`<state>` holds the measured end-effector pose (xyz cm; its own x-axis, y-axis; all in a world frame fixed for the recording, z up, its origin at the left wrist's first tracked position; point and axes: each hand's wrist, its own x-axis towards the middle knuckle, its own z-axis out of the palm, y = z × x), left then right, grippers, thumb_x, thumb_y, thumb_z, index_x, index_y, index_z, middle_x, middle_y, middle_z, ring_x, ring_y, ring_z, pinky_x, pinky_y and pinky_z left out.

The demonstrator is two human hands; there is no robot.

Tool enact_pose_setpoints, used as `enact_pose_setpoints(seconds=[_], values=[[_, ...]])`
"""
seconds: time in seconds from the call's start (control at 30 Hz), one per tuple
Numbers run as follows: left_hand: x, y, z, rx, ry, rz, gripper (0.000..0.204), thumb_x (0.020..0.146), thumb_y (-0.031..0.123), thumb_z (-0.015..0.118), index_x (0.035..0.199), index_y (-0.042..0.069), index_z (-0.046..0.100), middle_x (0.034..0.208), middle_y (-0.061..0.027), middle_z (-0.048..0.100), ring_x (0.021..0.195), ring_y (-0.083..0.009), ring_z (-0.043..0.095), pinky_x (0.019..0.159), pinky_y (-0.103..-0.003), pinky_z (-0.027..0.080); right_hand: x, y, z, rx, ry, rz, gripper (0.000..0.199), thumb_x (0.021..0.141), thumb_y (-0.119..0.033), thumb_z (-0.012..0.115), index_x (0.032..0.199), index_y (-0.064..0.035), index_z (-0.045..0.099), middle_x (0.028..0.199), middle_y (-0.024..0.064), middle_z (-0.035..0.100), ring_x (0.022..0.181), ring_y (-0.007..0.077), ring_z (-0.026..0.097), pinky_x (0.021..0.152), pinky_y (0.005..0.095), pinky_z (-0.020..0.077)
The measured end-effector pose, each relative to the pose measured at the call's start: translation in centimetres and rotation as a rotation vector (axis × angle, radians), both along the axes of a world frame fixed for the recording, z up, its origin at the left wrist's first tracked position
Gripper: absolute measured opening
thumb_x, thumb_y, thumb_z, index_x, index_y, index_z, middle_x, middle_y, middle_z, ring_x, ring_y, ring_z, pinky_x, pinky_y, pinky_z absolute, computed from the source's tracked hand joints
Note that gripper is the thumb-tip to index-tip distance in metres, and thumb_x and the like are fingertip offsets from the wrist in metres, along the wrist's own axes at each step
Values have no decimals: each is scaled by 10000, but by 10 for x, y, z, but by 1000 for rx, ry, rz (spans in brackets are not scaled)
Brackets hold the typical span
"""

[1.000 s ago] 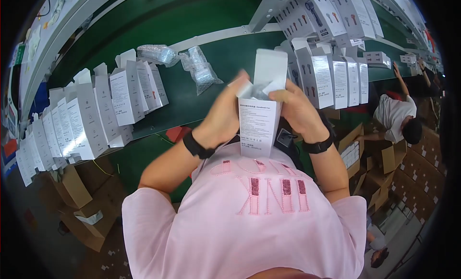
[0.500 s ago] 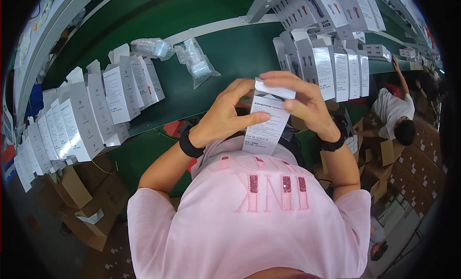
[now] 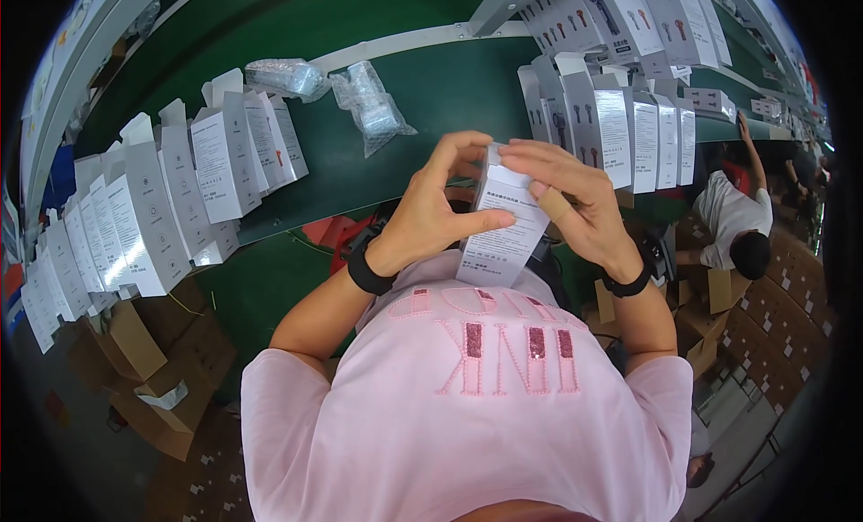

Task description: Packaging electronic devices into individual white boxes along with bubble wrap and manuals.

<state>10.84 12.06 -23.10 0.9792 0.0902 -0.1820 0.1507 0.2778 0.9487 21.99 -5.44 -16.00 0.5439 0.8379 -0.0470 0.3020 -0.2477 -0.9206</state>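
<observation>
A tall white carton box with dark print stands upright in front of my chest, at the near edge of the green table. My left hand is wrapped round its left side, thumb across the printed front. My right hand grips the upper end, fingers laid over the top flap and thumb on the front just beneath it. The top flap lies folded down under those fingers. What the box contains is hidden. Beyond it, two bubble-wrapped items, one nearer and one farther, lie on the table.
Upright white boxes with raised flaps line the table's left side. More boxes stand at the right, below a shelf of printed boxes. Brown cartons sit on the floor at left. Another person works at far right.
The top flap, slightly raised before, is now pressed down onto the box. My right fingers have come farther over the top, and my left hand has shifted a little to the right.
</observation>
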Motion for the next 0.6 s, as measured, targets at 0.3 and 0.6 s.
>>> enact_pose_setpoints(seconds=[0.3, 0.6], values=[[-1, -2, 3, -48, 13, -128, 762, 717, 143, 837, 1362, 64, 438, 1284, -97, 515, 1150, -218, 550, 929, -386, 500, 2, 5, 13, -125, -11, -48, 286, 874, -65, 632, 1154, -18, 665, 1176, 170, 643, 1072, 268, 610, 900, 347, 475], [3, 1, -8, -77, 22, -143, 744, 736, 117, 813, 1389, 88, 457, 1271, -106, 547, 1123, -220, 565, 920, -380, 506, 9, 9, 11, -217, -156, -13, 241, 875, -30, 625, 1109, -7, 676, 1006, 152, 698, 902, 230, 669, 775, 305, 519]])
